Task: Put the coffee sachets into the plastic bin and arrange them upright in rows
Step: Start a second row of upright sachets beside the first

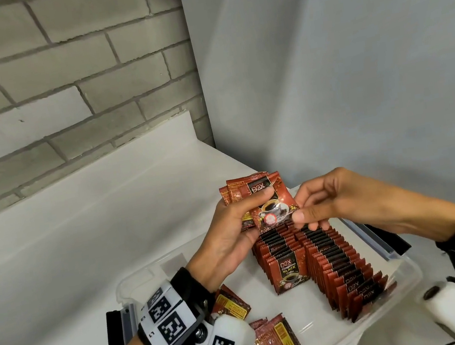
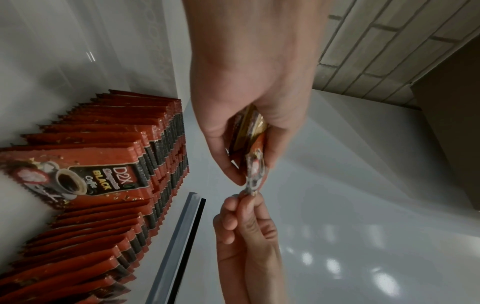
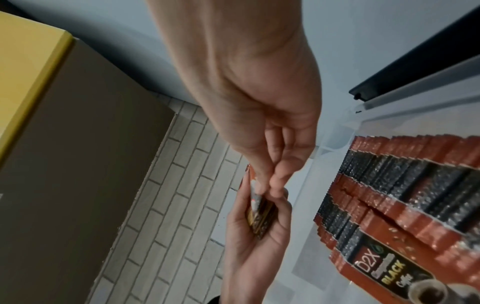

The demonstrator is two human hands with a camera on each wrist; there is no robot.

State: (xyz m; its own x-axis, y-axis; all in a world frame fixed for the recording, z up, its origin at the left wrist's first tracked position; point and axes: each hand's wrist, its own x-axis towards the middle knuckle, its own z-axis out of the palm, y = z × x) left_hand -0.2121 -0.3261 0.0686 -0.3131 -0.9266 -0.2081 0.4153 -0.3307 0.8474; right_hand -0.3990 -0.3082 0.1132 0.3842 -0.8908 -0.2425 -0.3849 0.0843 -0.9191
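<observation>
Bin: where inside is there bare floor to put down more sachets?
Bare floor lies left of the two upright rows, up to the bin left wall. Near corner is crowded with loose sachets.

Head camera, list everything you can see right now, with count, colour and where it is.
upright sachets: two rows, too many to count, red and black, standing in the bin
held sachets: a small fanned bunch, red, above the bin
loose sachets: several, red with yellow panels, lying flat at the bin's near left
plastic bin: one, clear, on the counter
counter: one, white, under the bin
brick wall: grey, behind the counter
wrist bands: two, black with white coded tags
left hand: grips the bunch
right hand: pinches the front sachet's lower corner
</observation>
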